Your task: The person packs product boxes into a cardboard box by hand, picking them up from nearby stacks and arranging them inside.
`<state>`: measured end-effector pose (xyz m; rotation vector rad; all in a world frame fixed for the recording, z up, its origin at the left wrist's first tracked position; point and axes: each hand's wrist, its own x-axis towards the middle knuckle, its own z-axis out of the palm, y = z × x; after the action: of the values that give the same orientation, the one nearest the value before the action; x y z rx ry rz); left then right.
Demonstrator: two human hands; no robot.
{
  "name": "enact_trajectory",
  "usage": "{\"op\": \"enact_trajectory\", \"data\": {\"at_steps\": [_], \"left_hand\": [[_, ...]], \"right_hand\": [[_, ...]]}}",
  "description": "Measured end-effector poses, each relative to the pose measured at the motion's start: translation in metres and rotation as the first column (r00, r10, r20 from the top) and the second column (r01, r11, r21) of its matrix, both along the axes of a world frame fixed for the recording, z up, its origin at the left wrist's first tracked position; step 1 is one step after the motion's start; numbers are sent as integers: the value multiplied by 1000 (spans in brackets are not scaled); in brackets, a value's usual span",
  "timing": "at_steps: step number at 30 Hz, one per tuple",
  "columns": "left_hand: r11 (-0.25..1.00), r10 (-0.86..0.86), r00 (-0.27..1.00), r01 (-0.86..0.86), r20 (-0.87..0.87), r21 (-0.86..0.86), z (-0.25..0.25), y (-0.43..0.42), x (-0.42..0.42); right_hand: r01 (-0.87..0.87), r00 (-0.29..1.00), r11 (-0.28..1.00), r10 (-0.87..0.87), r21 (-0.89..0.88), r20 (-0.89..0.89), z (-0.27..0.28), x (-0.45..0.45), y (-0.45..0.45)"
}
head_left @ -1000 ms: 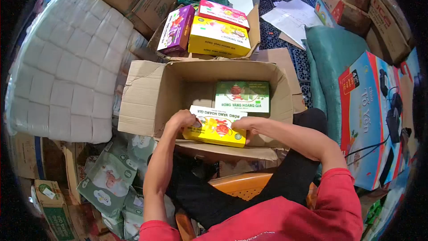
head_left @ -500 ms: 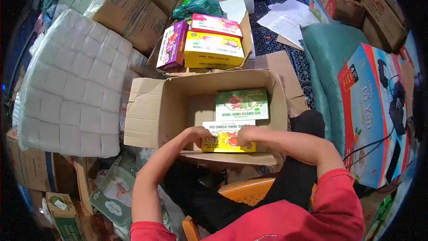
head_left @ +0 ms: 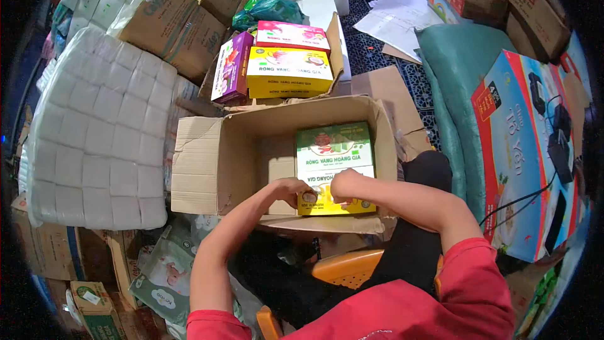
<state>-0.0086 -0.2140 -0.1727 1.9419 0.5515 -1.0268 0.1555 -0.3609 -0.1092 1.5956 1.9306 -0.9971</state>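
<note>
Yellow box has shifted toward three o'clock; its ends now align with the green box at its twelve o'clock side, forming one even column in the carton, between one and five o'clock. Left hand touches its nine o'clock end; right hand, apart, rests on top. Grip cannot be confirmed. Second carton stands beyond, near twelve o'clock.

Matt, ridged cardboard forms the open carton, smooth glossy card the green box and yellow box inside, shiny plastic film the white bundle at nine o'clock, and thin crinkled plastic the bag at twelve.
</note>
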Motion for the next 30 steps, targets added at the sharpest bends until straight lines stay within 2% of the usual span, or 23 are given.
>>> {"op": "enact_trajectory", "data": {"at_steps": [1,2,3,5,6,7,8,9,11,14,17,18,19,21,22,24,25,26,27,29,30], "left_hand": [[992,112,993,-109,-44,68,1,1,-1],[933,59,996,-29,-72,358,4,11,2],[789,17,993,57,-114,612,20,16,10],[503,139,985,-158,101,850,84,15,38],[520,185,912,-407,366,751,97,41,46],[524,232,769,-615,596,590,110,65,53],[483,425,522,-822,740,302,139,66,65],[376,591,219,-926,776,-24,169,66,77],[135,408,79,-991,909,25,167,106,98],[-76,346,222,-962,911,263,152,145,134],[116,411,486,-867,772,484,151,152,140],[73,349,456,-884,818,462,143,159,140],[89,346,459,-884,818,458,147,157,139],[118,340,462,-885,819,450,156,157,130],[41,330,351,-933,877,358,153,160,130],[74,379,87,-995,922,63,168,142,121],[83,406,-49,-992,913,-90,181,126,116],[40,374,-101,-991,922,-124,187,118,110],[105,355,-181,-967,917,-232,187,116,101],[243,326,-339,-872,882,-425,186,113,82],[229,401,-359,-851,843,-472,202,92,77]], "right_hand": [[6,1000,999,-5,48,-14,5,2,-1],[9,1000,995,-7,95,-26,7,3,-2],[62,997,974,-53,218,-48,-5,-1,1],[163,986,882,-131,441,-103,-40,-8,10],[137,986,921,-92,365,-139,-16,-3,15],[142,980,906,-74,398,-183,-9,-3,16],[151,972,888,-55,434,-227,-4,-1,20],[159,963,869,-32,469,-267,-1,-1,25],[220,928,837,-22,500,-372,2,-1,36],[214,912,810,35,547,-409,15,0,42],[211,900,839,34,502,-435,43,9,55],[296,870,802,-2,519,-493,41,11,61],[458,772,715,-26,528,-635,34,14,69],[741,511,505,2,442,-859,27,19,83],[855,322,434,-20,282,-947,27,24,88],[954,-93,284,-14,-93,-996,29,31,101],[972,-111,197,-98,-128,-989,41,40,95],[997,83,8,-52,83,-995,41,46,97],[941,279,-186,-43,283,-959,40,50,98],[866,358,-356,-52,352,-932,28,52,109],[817,393,-435,-60,378,-918,22,51,115]]}}
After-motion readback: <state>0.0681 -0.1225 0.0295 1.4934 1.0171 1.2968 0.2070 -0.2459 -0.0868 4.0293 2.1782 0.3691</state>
